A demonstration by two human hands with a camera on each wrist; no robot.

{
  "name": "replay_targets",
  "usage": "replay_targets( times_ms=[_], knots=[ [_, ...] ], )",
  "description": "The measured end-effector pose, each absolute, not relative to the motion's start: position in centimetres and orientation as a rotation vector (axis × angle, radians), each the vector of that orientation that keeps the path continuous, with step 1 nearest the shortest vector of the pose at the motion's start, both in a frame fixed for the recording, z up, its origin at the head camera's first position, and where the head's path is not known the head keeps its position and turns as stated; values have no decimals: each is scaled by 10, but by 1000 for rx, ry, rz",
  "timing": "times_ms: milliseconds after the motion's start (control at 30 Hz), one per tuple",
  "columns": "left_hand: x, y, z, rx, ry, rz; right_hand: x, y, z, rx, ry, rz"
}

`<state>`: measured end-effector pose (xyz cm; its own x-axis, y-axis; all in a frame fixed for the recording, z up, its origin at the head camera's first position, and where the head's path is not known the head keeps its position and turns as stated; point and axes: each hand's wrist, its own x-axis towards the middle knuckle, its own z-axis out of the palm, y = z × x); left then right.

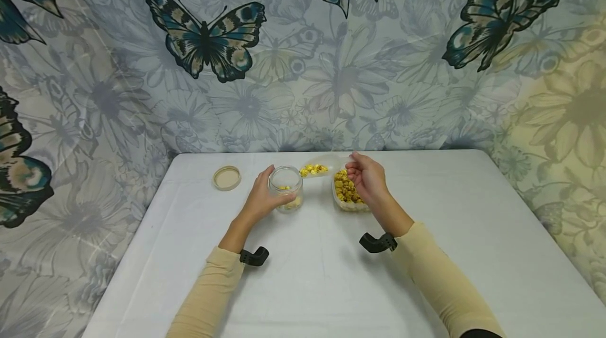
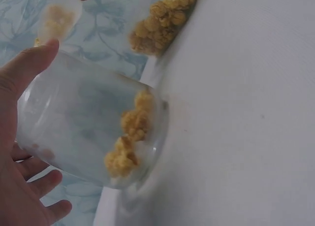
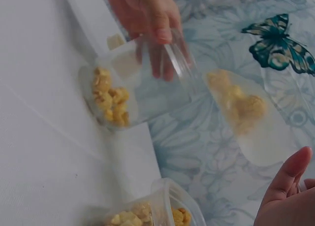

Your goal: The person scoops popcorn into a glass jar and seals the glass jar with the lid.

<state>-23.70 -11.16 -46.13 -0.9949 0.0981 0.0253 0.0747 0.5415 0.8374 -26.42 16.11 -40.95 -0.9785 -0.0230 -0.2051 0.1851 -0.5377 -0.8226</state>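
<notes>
Reaching in from the near edge of the table [image 1: 450,254], the left hand [image 1: 262,198] wraps its fingers round a tilted jar [image 1: 286,186] with popcorn [image 2: 129,137] inside. The right hand [image 1: 368,180] pinches a clear scoop [image 1: 319,167] of popcorn just beside the jar's mouth, over a tub [image 1: 347,193], toward the far edge.

Two bare hands reach forward side by side, both arms in pale yellow sleeves.

The left hand [image 1: 265,197] sits left of centre, thumb up and fingers curled round in a grip, palm facing right. The right hand [image 1: 366,180] is raised a little farther away and to the right, wrist bent, fingers bunched and pinching near the fingertips [image 1: 352,162]. Each forearm runs from the near edge toward the middle, and each wrist carries a black strap-mounted camera bracket [image 1: 377,243].
</notes>
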Motion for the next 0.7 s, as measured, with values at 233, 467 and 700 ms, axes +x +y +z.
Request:
replay_targets(
  times_ms=[233,467,700],
  knots=[
    [-239,-110,-471,118,2689,1560,-265,158,-409,270,1447,-2636],
    [-239,-108,-476,127,2692,1612,-266,154,-407,252,1525,-2589],
    [-239,-109,-475,128,2663,1625,-265,150,-405,257,1665,-2561]
  ],
)
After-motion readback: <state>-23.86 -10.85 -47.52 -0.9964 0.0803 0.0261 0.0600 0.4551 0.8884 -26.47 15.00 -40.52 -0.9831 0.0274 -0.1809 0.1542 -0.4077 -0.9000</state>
